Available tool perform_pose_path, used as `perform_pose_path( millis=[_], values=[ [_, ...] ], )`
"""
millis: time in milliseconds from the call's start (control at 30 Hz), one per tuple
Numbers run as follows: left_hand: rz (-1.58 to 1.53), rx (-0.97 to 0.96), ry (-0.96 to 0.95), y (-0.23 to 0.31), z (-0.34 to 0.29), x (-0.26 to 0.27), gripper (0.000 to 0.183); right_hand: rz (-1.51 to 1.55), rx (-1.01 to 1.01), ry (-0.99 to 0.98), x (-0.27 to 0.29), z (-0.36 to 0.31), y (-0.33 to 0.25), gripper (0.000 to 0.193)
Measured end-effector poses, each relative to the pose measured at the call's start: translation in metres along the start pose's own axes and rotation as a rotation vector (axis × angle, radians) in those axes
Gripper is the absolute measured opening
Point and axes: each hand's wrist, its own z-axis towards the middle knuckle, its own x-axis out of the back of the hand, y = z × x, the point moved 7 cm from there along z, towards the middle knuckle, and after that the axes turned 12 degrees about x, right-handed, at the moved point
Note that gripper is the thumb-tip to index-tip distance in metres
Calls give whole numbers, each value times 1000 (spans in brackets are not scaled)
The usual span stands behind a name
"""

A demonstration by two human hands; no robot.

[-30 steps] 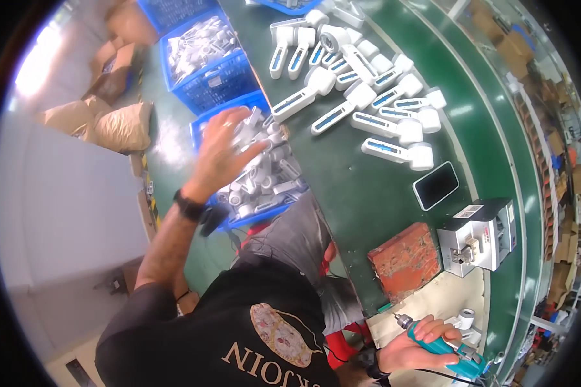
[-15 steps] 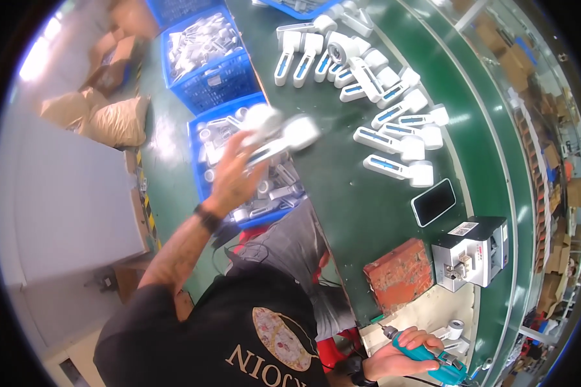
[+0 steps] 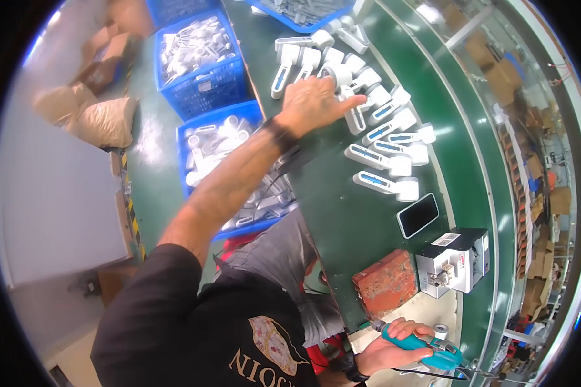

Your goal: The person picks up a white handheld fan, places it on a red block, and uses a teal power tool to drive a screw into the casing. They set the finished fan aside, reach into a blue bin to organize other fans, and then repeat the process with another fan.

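Note:
My left hand (image 3: 313, 103) reaches over the group of white plastic parts on the green bench, thumb stretched out to the right. Its fingertips are partly hidden among the parts. These parts have round heads and slotted handles with blue strips; one white part (image 3: 374, 182) lies at the near end of the group. Low on the right, my right hand (image 3: 400, 345) is wrapped around a teal electric screwdriver (image 3: 426, 348), whose tip points left. Under my left forearm stands a blue crate (image 3: 182, 138) full of white parts.
Near the bench's right side lie a phone (image 3: 418, 215), a worn red block (image 3: 386, 281) and a small black-and-silver machine (image 3: 455, 261). Another blue crate (image 3: 206, 90) holds white pieces. A blue tray (image 3: 297, 26) sits at the far end. Sacks (image 3: 106, 121) rest on the floor.
My left hand has moved from above the near crate, where it held blurred white parts, right and away to the group on the bench. My right hand keeps the screwdriver.

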Motion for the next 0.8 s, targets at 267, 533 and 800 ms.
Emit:
perform_pose_path(
  millis=[267, 533, 800],
  values=[
    [-39, -53, 47, -28, -40, 0, 38, -56, 27, -16, 17, -3, -10, 58],
    [119, -108, 226, -137, -129, 73, 38, -44, -19, 26, 18, 14, 0, 60],
    [98, -204, 178, -29, -8, 3, 60, -4, 21, -134, -10, 11, 2, 57]
  ],
)
